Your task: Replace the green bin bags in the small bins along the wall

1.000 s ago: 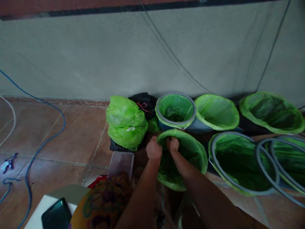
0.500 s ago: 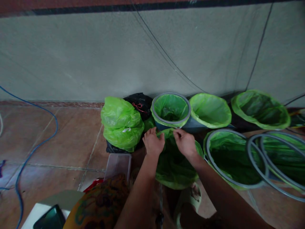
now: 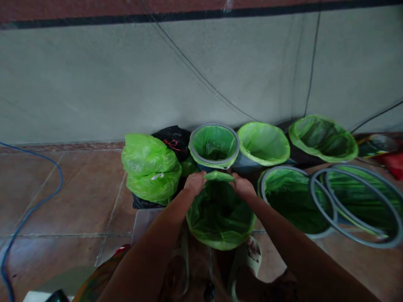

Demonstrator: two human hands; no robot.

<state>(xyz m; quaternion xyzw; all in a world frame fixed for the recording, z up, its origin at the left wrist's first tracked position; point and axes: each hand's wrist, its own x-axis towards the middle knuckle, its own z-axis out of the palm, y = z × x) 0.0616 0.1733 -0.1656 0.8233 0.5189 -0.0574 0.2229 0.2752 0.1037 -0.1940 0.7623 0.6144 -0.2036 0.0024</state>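
Observation:
A bin lined with a bright green bag (image 3: 220,218) stands on the tiled floor right in front of me. My left hand (image 3: 195,183) grips the bag's far rim on the left side. My right hand (image 3: 244,187) grips the same rim on the right side. Between the two hands a flap of green plastic (image 3: 218,176) is folded over the rim. Just behind it stands another lined bin with a grey ring (image 3: 214,147) around its top.
More green-lined bins (image 3: 263,143) (image 3: 323,138) (image 3: 292,199) stand in two rows along the wall, some with grey rings (image 3: 355,205). Tied green bags (image 3: 149,167) and a black bag (image 3: 171,137) lie at the left. A blue cable (image 3: 34,201) runs across the floor.
My hands have spread apart along the bag's far rim, and the bag mouth has opened wider. The view has shifted, so the bins sit further left.

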